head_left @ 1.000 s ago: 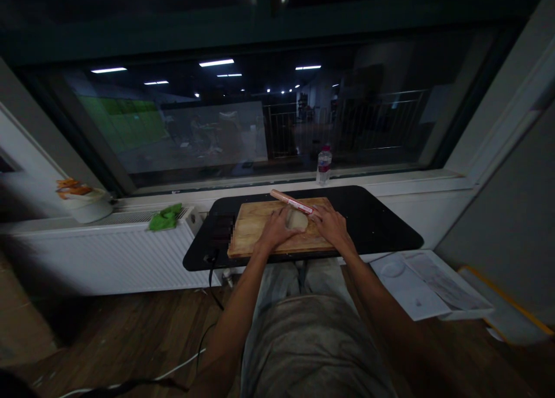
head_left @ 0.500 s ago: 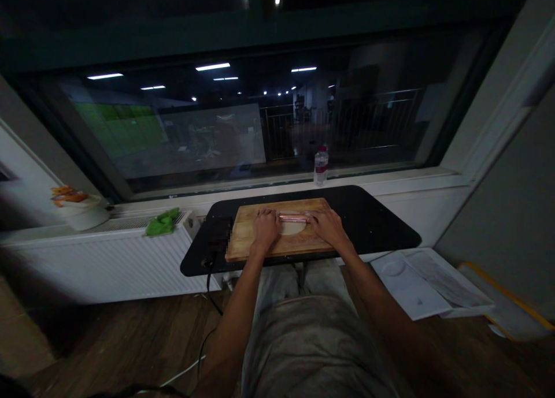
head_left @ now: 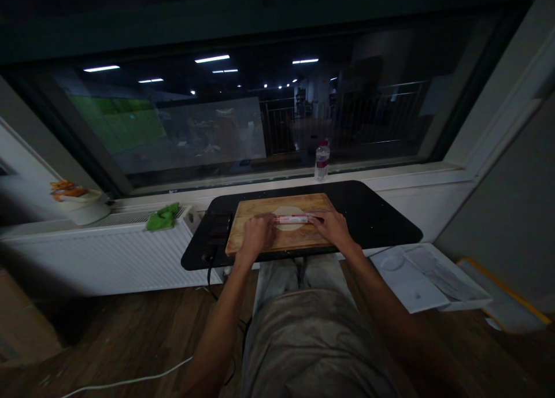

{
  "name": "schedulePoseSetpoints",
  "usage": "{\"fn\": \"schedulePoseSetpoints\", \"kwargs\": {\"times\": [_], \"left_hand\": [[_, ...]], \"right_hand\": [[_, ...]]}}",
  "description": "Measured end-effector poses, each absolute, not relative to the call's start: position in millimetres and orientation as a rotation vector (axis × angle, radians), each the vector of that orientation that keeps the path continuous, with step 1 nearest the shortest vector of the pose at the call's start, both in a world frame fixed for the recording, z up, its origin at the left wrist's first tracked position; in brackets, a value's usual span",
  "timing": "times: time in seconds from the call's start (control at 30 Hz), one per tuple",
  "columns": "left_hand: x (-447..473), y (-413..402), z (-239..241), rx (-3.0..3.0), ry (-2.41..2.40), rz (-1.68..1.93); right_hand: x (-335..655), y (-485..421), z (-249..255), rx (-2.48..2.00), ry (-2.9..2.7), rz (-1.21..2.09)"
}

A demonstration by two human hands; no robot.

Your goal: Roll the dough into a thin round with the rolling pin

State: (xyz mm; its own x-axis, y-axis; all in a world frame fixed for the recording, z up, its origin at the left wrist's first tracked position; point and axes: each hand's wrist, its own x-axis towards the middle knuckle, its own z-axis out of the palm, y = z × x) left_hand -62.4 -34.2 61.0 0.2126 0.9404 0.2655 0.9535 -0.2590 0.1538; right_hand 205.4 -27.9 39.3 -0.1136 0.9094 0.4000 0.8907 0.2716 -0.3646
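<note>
A flat round of pale dough lies on a wooden cutting board. Across its middle rests a slim rolling pin with a red-and-white label. My left hand is closed around the pin's left end, its fingertips partly hidden. At the other end my right hand grips it with fingers curled. Both hands stay low over the board, on either side of the dough.
The board lies on a black table below a window. A dark device with a cable sits left of the board. A water bottle stands on the sill; a green cloth and white bowl rest on the radiator.
The rolling pin has rolled a little toward me over the dough, and its label has turned into view. Both hands moved with it. My view has tipped slightly downward.
</note>
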Motion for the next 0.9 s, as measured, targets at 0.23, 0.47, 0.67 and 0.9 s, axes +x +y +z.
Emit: {"fn": "schedulePoseSetpoints", "kwargs": {"times": [0.23,0.47,0.67,0.9], "left_hand": [[-66.3,-33.8,62.5,-2.38,-1.9,-0.398],[-67.8,-35.2,59.2,-2.402,-1.877,-0.393],[-74.7,-44.5,49.8,-2.473,-1.769,-0.525],[-77.0,-51.9,50.9,-2.486,-1.81,-0.637]], "right_hand": [[205.6,-32.9,53.8,-1.702,-2.075,0.077],[202.5,-38.3,52.5,-1.591,-2.144,0.043],[197.9,-43.8,50.1,-1.458,-2.19,0.027],[200.0,-44.6,42.3,-1.372,-2.134,0.061]]}}
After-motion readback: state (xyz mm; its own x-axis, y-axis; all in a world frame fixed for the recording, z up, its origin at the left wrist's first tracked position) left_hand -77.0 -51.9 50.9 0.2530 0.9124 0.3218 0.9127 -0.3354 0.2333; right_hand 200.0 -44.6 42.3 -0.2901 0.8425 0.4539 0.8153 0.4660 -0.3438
